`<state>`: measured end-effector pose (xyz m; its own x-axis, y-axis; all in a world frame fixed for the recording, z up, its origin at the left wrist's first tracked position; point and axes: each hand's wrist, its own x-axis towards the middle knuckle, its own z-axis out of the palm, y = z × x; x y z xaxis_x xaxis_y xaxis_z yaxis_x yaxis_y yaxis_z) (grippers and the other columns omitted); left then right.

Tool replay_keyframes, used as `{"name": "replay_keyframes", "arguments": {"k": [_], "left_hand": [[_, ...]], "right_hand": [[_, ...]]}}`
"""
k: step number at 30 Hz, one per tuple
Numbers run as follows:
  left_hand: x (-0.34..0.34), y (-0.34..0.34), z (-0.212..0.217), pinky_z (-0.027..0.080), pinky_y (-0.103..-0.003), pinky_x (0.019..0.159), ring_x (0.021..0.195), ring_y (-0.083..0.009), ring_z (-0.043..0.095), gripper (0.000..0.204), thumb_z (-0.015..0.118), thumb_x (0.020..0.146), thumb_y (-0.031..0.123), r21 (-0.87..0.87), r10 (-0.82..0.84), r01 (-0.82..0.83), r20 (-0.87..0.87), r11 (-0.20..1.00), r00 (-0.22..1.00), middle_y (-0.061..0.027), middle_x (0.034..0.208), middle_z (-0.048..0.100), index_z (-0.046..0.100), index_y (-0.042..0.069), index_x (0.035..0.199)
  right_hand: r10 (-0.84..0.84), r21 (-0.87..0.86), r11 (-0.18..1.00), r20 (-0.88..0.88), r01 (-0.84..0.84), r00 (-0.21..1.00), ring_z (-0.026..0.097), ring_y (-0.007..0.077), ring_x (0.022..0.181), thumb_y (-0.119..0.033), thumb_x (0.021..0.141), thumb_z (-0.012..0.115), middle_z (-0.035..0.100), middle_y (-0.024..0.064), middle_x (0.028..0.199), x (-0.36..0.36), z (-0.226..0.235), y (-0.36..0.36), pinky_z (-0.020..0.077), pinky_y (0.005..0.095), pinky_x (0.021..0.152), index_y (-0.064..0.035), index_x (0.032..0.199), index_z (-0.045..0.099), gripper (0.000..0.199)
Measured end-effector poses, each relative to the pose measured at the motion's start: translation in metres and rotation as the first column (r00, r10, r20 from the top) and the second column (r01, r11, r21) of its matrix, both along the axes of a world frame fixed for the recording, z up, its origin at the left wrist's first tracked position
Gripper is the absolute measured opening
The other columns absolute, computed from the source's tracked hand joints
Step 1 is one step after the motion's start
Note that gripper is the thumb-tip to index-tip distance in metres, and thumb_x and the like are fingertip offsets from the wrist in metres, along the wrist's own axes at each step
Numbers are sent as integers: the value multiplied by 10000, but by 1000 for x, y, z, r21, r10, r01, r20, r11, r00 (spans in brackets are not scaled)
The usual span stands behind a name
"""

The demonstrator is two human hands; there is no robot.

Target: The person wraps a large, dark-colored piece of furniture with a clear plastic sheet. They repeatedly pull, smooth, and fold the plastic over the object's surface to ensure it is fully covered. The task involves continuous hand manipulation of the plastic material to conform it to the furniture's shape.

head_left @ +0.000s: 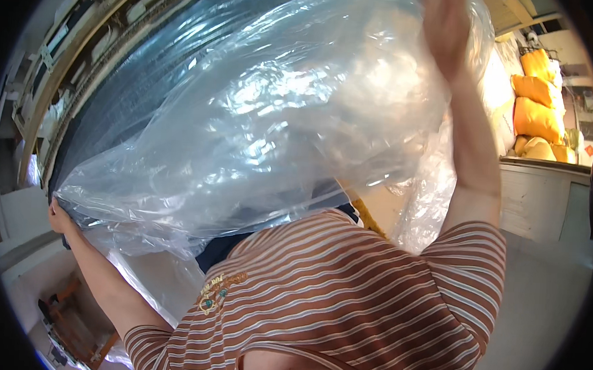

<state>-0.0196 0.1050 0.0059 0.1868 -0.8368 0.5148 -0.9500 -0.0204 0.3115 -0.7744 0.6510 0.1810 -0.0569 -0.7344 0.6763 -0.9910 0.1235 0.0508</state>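
Observation:
A large sheet of clear plastic film [260, 117] billows across the view in front of me, wrinkled and shiny. At its far left corner, my left hand [58, 215] is closed on the gathered edge. My right hand [445, 33] is raised at the upper right, against the film's right side. Motion smears its fingers and the top of the frame cuts them, so whether it grips the film is hidden. Under the film lies a broad dark surface [107, 120], seen through the plastic. More film hangs down at the right, beside my raised arm.
A curved-looking wooden frame [56, 88] runs along the left. Several orange-yellow bundles [538, 116] are stacked at the right above a pale cabinet [534, 199]. Grey floor [536, 308] shows at the lower right. A brown wooden item [82, 321] stands low on the left.

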Motion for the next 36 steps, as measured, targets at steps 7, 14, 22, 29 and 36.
{"name": "replay_keyframes", "arguments": {"k": [7,14,22,29,36], "left_hand": [[-10,-1,4,475,-344,768,842,-232,654,436,649,778,499,60,-154,155,-26,986,988,-79,914,709,729,106,949],[7,0,12,472,-325,763,826,-202,649,433,658,780,493,91,-108,106,10,990,994,-65,891,710,731,94,931],[-2,0,8,471,-323,763,814,-205,648,414,665,784,462,98,-132,131,4,987,991,-72,889,710,730,75,915],[9,9,7,476,-324,789,846,-224,649,412,629,815,439,129,-104,105,-20,986,994,-103,914,706,721,69,974],[-44,30,17,457,-343,856,951,-264,628,510,641,784,534,-22,-153,151,-142,988,978,-111,1003,687,709,74,992]], "right_hand": [[-774,965,237,256,-110,579,486,258,1210,-470,896,505,544,99,1289,4,-235,152,361,417,1031,-140,1228,584,475],[-585,579,618,790,-532,182,562,202,1086,-465,896,529,618,76,1153,97,-166,123,438,352,947,-99,1161,603,458],[-389,409,841,912,-355,130,606,154,778,-268,946,485,624,8,774,120,-189,121,480,335,790,-92,994,558,196],[-253,239,887,967,-394,18,490,114,761,-211,919,553,509,-16,777,99,-134,81,434,273,752,-77,1010,529,163],[-349,357,741,928,-569,127,585,152,813,-37,869,569,592,66,820,166,-167,62,480,284,726,11,912,597,71]]}}
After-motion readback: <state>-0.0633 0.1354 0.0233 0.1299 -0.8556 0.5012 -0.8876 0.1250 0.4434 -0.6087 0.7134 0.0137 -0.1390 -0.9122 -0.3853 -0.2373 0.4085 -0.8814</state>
